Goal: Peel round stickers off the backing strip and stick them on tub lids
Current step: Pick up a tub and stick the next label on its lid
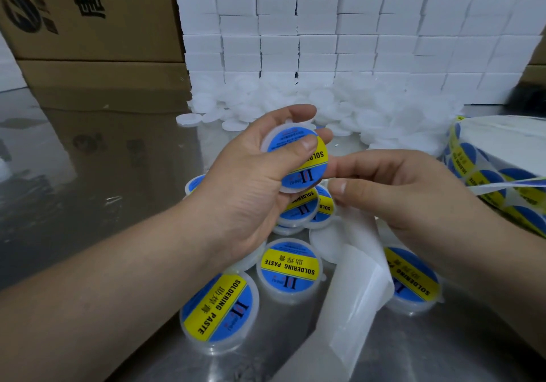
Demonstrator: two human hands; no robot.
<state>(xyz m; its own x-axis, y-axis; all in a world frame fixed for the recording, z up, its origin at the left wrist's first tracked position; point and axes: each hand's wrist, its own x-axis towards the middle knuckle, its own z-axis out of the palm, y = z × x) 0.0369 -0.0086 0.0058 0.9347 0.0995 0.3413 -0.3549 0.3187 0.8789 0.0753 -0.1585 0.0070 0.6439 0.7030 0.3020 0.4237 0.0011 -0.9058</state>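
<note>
My left hand [251,180] grips a white tub lid [295,160] that carries a blue and yellow round sticker, with the thumb pressing on the sticker's top. My right hand [393,186] hovers just right of it with fingers curled; whether it pinches anything I cannot tell. Beneath that hand the bare white backing strip [357,278] hangs down to the table. At the right edge sits the sticker roll [496,175], its strip of blue and yellow stickers running toward my right hand.
Several stickered lids [289,269] lie on the steel table [88,219] under my hands. A heap of plain white lids [325,101] sits behind, against stacked white boxes [325,27]. Cardboard cartons [88,27] stand at the back left.
</note>
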